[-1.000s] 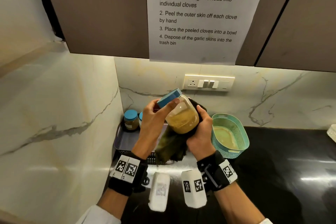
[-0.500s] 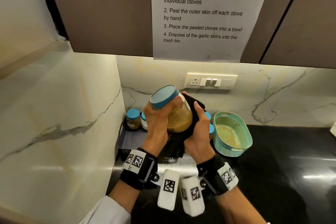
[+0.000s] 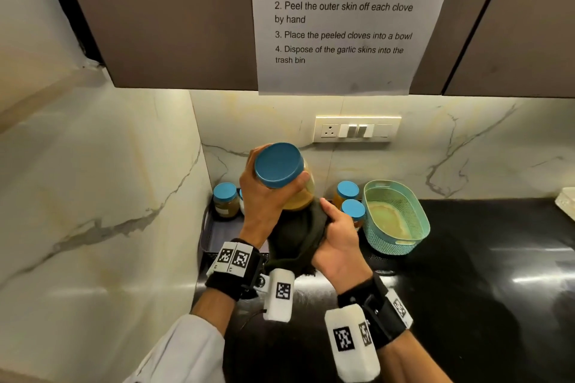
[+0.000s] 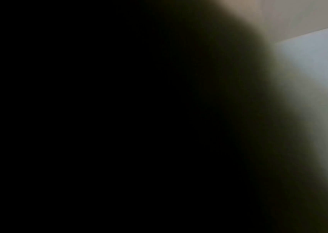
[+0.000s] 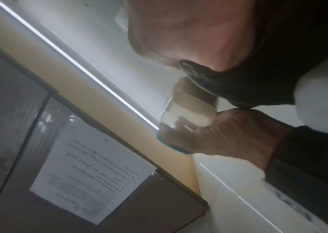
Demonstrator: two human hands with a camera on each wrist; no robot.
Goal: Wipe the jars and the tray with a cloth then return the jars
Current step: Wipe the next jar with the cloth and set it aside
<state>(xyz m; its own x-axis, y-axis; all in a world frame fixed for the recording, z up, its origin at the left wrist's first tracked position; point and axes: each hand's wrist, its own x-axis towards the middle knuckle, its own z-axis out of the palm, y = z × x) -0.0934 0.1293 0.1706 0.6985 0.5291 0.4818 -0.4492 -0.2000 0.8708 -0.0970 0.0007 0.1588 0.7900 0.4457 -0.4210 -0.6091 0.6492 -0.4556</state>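
My left hand [image 3: 270, 196] grips a glass jar [image 3: 303, 194] of yellow contents just below its blue lid [image 3: 279, 165], holding it above the tray with the lid tilted toward me. My right hand [image 3: 334, 228] holds a dark cloth [image 3: 294, 236] bunched against the jar's lower end. The right wrist view shows the jar [image 5: 191, 108], the cloth [image 5: 239, 85] over its base and the left hand [image 5: 225, 135] round its lid end. The dark tray [image 3: 214, 236] lies in the corner with one blue-lidded jar [image 3: 226, 199] at its back left. The left wrist view is almost all dark.
Two more blue-lidded jars [image 3: 347, 193] [image 3: 353, 212] stand behind my right hand, next to a teal basket [image 3: 393, 218] on the black counter [image 3: 482, 258]. Marble walls close the left and back. A cabinet with a taped paper sheet [image 3: 342, 19] hangs overhead.
The jar has turned so its lid now faces me instead of pointing up and left. My right hand has slid down with the cloth toward the jar's base.
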